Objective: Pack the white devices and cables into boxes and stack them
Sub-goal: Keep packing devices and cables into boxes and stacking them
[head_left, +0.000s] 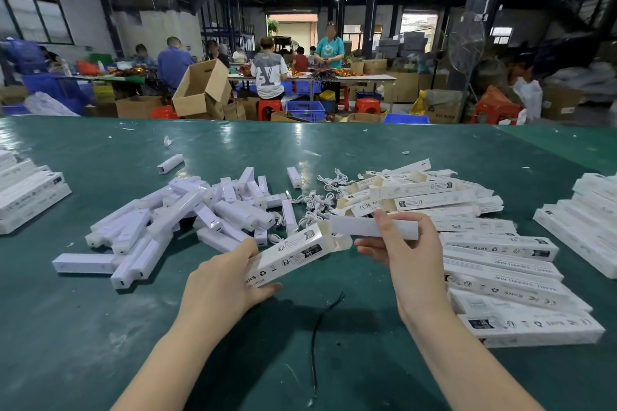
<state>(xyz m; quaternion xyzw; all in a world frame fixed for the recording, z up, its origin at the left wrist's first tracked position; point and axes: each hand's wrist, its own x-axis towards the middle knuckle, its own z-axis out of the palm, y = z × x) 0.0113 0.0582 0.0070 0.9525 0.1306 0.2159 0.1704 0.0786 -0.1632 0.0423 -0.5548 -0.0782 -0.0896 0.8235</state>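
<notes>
A printed box [287,255] is gripped by the left hand [227,280], fingers curled around it. A white device [374,227] is pinched by the right hand [407,253], its tip just beside the box's open end.

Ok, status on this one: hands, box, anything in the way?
Left hand grips open box. Right hand pinches white device at the box mouth, not yet in. Black tie lies loose on the table, clear of both.

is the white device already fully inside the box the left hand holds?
No: the long white bar-shaped device is held by the right hand outside the open end of the white printed cardboard box in the left hand.
</notes>
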